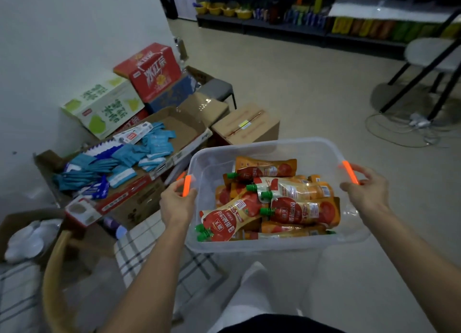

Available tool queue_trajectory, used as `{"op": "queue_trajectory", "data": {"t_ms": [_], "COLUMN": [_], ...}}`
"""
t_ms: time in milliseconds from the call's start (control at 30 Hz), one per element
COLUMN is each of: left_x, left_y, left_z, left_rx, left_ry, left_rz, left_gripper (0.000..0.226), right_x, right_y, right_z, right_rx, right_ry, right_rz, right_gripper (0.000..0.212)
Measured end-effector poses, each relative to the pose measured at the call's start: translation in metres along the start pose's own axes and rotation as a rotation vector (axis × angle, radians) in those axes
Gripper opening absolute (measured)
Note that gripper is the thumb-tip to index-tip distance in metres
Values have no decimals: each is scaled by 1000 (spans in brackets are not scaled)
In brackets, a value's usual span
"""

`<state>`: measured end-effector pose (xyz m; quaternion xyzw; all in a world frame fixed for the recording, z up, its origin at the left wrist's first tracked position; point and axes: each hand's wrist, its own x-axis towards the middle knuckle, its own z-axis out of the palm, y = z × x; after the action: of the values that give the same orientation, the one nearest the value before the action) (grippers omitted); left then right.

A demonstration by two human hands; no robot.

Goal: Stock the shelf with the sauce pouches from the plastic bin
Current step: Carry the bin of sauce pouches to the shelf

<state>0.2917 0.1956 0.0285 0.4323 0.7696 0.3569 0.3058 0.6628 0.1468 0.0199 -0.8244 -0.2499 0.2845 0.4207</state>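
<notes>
Red carton (149, 70) stacked by wall, green-white carton (102, 103) tilted beside it. Blue packets (139, 153) in open cardboard box (184, 128). Sealed brown box (249, 125) on floor.

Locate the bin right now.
Head view, lower centre-right: the bin is held above the floor by its orange handles, left hand on one, right hand on the other, with the open boxes to its left.

Cardboard boxes (245, 126) and loose cables (399, 130) lie on the pale floor (299, 83).
</notes>
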Motion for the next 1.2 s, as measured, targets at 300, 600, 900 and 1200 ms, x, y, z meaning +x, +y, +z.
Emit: {"op": "queue_trajectory", "data": {"t_ms": [300,600,900,1200], "left_x": [97,218,310,384], "left_y": [97,243,365,487], "left_z": [117,247,406,589], "left_rx": [0,-21,-21,-13], "left_ry": [-157,-244,-265,-264], "left_rz": [120,176,194,126], "left_gripper": [9,17,28,23], "right_x": [124,279,461,671], "right_y": [-32,-106,-153,-205], "right_z": [8,20,21,-2], "right_rx": [39,99,194,188], "right_ry": [102,222,332,344], "right_rz": [96,142,158,161], "right_gripper": [51,49,50,48]}}
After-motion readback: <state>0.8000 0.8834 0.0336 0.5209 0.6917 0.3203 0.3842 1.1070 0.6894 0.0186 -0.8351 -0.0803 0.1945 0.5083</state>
